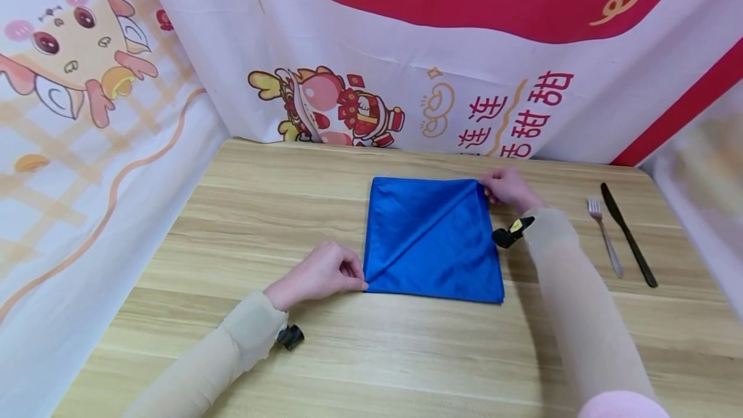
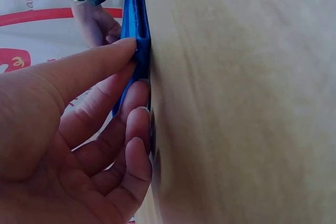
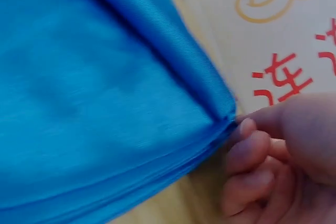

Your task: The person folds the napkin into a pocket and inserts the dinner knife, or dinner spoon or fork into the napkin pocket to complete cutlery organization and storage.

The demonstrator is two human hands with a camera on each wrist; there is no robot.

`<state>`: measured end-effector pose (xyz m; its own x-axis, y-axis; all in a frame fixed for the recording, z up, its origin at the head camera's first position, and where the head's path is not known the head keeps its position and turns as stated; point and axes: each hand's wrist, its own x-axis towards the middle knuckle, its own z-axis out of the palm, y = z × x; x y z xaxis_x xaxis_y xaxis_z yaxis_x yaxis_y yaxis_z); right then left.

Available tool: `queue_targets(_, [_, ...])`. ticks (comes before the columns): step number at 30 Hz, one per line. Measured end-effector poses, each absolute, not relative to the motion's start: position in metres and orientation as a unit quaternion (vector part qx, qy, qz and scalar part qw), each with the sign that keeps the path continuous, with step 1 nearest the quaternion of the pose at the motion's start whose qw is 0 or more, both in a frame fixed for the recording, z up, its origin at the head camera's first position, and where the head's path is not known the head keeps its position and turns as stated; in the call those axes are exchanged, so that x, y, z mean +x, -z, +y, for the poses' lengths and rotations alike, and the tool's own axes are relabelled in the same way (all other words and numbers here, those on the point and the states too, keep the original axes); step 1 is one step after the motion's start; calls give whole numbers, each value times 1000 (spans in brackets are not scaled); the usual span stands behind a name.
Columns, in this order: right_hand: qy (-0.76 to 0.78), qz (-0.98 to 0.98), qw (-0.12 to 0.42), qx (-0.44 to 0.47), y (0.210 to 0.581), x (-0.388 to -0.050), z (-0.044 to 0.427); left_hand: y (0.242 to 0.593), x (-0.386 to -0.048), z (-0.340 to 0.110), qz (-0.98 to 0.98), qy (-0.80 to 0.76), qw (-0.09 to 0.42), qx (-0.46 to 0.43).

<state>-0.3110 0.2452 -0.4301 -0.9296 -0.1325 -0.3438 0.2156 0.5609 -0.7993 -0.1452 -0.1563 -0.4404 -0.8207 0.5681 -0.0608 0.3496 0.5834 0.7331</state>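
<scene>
A blue cloth napkin (image 1: 435,237), folded into a layered square, lies flat on the wooden table (image 1: 278,199). A diagonal ridge runs across its top from the near left corner to the far right corner. My left hand (image 1: 325,274) pinches the near left corner between thumb and forefinger; in the left wrist view the napkin's folded edge (image 2: 140,51) shows between them. At the far right corner my right hand (image 1: 507,187) pinches the layers, and in the right wrist view the napkin (image 3: 94,87) has several stacked edges there.
To the right of the napkin lie a fork (image 1: 605,237) and a dark-handled table knife (image 1: 629,235), side by side. Printed cloth hangings (image 1: 429,82) stand along the table's back edge and at its sides.
</scene>
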Motion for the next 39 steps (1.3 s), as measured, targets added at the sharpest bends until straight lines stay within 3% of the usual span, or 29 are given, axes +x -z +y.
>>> queue_targets(5, [504, 821, 267, 25, 421, -313, 252, 439, -144, -156, 879, -369, 155, 261])
queue_targets(9, [485, 826, 284, 28, 416, -313, 255, 438, -143, -156, 880, -367, 159, 257])
queue_targets(20, [509, 828, 237, 18, 413, -310, 258, 438, -143, -157, 881, -364, 156, 260])
queue_targets(29, [388, 901, 194, -26, 411, -302, 261, 435, -141, -159, 881, -363, 153, 260])
queue_targets(39, [427, 887, 174, 1, 428, -296, 256, 430, -140, -163, 893, -334, 167, 250])
